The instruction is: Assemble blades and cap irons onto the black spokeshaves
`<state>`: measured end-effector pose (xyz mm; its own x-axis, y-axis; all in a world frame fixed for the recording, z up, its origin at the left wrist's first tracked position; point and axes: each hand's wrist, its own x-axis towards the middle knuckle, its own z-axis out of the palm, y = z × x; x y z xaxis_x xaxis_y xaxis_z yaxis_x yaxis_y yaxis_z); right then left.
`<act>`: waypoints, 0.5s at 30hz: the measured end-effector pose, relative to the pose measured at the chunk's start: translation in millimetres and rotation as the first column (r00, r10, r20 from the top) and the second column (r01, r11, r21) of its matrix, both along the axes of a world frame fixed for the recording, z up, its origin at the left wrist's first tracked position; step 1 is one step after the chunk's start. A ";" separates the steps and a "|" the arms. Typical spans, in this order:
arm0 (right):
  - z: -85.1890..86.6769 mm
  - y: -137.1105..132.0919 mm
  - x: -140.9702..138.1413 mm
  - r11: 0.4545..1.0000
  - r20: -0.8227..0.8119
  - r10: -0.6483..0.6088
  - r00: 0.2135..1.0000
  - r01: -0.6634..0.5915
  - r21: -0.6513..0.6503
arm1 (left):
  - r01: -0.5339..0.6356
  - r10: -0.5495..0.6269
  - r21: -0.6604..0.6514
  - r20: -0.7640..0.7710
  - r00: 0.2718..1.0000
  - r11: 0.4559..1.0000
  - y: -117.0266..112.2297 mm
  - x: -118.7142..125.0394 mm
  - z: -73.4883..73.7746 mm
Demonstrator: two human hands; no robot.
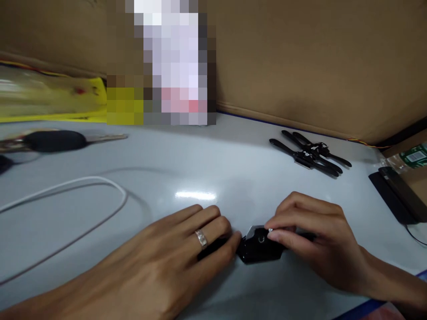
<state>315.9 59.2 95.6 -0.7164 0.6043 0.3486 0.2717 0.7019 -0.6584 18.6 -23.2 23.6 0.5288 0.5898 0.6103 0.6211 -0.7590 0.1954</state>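
A black spokeshave (262, 251) lies across the front of the table, its blade edge showing silver and a round screw hole or fitting in its middle. My left hand (187, 253), with a ring on one finger, is closed over the left handle and hides most of it. Between the thumb and forefinger of my right hand (310, 235) is a tiny silvery piece, perhaps a screw, just above the spokeshave's body. The right handle is mostly covered by that hand.
Several black spokeshaves (310, 155) lie piled at the back right. A dark box-like device (396, 195) with a cord and a bottle (413, 155) are at the right edge. On the left are a white cable (100, 178), a black-handled tool (55, 140) and yellow packaging (50, 95).
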 end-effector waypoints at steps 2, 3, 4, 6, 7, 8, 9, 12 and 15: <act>-2.4 -2.7 -1.8 1.000 -0.004 0.013 1.000 -0.013 -0.010 | 0.029 -0.029 -0.010 -0.050 0.998 1.000 3.6 0.7 8.7; -3.4 -3.3 -2.2 1.000 -0.006 0.021 1.000 -0.021 -0.012 | 0.041 -0.042 -0.016 -0.064 0.997 0.999 5.3 1.2 12.7; -4.2 -3.5 -2.5 1.000 -0.011 0.028 1.000 -0.028 -0.009 | 0.052 -0.054 -0.026 -0.070 0.996 0.998 6.6 1.9 15.9; -4.9 -2.8 -2.8 0.999 -0.011 0.038 0.999 -0.038 0.004 | 0.067 -0.069 -0.044 -0.056 0.996 0.997 8.2 4.1 19.2; -5.1 -2.2 -2.9 0.999 -0.007 0.039 0.999 -0.039 0.014 | 0.051 -0.052 -0.040 -0.032 0.998 0.998 8.7 5.4 19.3; -5.1 -1.5 -3.0 0.999 -0.004 0.040 0.999 -0.040 0.026 | 0.037 -0.038 -0.033 -0.014 0.999 0.999 8.9 6.6 18.7; -5.3 -0.8 -3.2 0.998 -0.002 0.045 0.999 -0.045 0.037 | 0.028 -0.028 -0.027 -0.003 1.000 0.999 9.1 7.5 17.7; -6.4 0.5 -3.8 0.996 -0.023 0.070 0.997 -0.069 0.053 | 0.031 -0.031 -0.017 -0.027 0.999 0.999 9.9 7.6 15.2; -8.1 0.6 -4.6 0.996 -0.024 0.084 0.996 -0.083 0.038 | 0.045 -0.046 -0.024 -0.040 0.998 0.999 10.4 5.7 16.6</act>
